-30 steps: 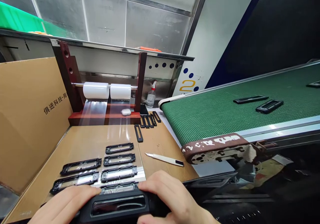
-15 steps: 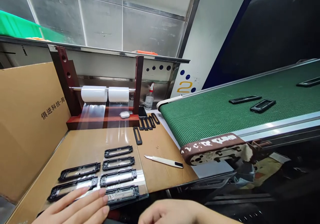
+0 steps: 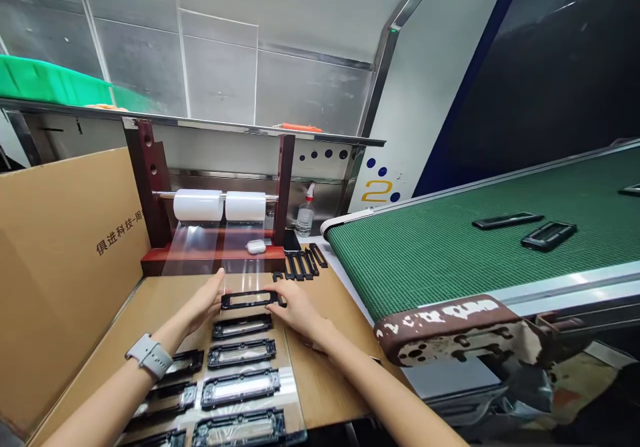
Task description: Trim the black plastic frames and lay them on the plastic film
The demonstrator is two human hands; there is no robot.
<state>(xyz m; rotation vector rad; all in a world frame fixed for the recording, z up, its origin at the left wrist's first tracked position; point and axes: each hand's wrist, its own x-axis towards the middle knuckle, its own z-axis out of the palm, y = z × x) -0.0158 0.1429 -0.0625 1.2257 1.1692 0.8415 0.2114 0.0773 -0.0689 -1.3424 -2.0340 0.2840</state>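
Observation:
Beyond the near rows, a slim black plastic frame [image 3: 250,299] is held level over the clear film strip [image 3: 243,260]. My right hand [image 3: 295,306] pinches its right end between thumb and fingers. At its left end is my left hand [image 3: 210,300], thumb upward and fingers closed against the edge; the fingertips are partly hidden. Below the held piece, several similar black frames [image 3: 241,352] lie in two columns on the film, and my left forearm with a grey watch [image 3: 149,356] covers part of the left column.
Two white film rolls [image 3: 199,205] hang on a dark red stand [image 3: 215,260]. Loose black frames [image 3: 301,265] lie behind my right hand, by a spray bottle [image 3: 305,217]. To the right, a green conveyor belt [image 3: 425,254] carries several black frames. A cardboard panel [image 3: 65,234] stands left.
Both hands have moved up and away from the near edge, and a black frame is now between them at the far end of the right column. The view has tilted up; my right arm hides the knife.

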